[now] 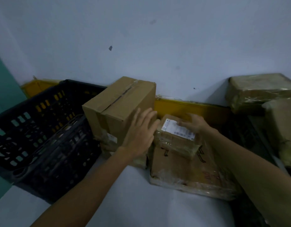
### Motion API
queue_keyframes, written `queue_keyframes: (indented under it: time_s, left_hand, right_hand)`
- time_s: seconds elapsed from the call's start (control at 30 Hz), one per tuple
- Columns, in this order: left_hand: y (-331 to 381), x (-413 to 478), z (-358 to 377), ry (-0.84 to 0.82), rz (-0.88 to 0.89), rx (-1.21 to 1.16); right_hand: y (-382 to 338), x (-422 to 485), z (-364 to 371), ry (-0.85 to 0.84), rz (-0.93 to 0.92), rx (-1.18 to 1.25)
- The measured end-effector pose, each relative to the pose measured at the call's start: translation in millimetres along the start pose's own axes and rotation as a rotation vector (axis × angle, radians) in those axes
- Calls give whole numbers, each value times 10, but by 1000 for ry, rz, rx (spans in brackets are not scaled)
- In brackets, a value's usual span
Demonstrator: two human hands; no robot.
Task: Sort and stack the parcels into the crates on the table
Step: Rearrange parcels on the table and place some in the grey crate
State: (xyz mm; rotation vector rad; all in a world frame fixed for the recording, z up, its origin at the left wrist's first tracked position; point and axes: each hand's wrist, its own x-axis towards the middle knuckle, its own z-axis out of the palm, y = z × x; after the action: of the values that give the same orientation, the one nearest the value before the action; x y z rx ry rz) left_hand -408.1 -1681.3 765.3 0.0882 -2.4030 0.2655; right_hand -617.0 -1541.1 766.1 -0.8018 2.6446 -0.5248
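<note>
A tall brown cardboard box [115, 104] stands upright in the middle, next to a black slotted crate [35, 128] on the left. My left hand [140, 133] lies with straight fingers against the tall box's right side. A small tape-wrapped parcel with a white label [176, 140] sits on top of a larger flat wrapped box [190, 171]. My right hand [194, 123] rests over the small parcel's far end, fingers curled round its top edge.
More wrapped parcels [262, 90] are stacked at the right, over another dark crate [239, 128]. A yellow board [190, 107] runs along the grey wall behind. The white table top [133, 194] shows between my forearms.
</note>
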Motion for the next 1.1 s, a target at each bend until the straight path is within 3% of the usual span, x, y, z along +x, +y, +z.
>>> queue_keyframes:
  time_s: [0.07,0.17,0.27,0.37,0.57,0.8,0.93,1.03,1.1]
  left_hand:
    - [156,14,79,-151,-91,-243]
    - [327,31,205,-459,-445,-700]
    - [383,71,380,-625,-588,-833]
    - [421,156,474,-698,-636,-910]
    - [420,378,300,-474,-755,-935]
    - [134,853,-131,-230,-691,-882]
    - [-167,976,-398,-129,-802,-1000]
    - [-497,888,-480,-96,-862,-1005]
    - [-679,807,-497,-63,-883,-983]
  right_hand:
    - [115,-91,25,60,65,-26]
    - [276,-151,59,50,204,58]
    - [389,-227,88,-10,322,462]
    - [378,-272,103,16,296,560]
    - [311,-248,-122,330,20,511]
    - [-145,-155,-766,655,-92,1046]
    - [-590,-222,-1050,303,-302,1353]
    - [-907,-262,-1044,106,-427,1081]
    - [-1083,-263,-929,114,-459,1037]
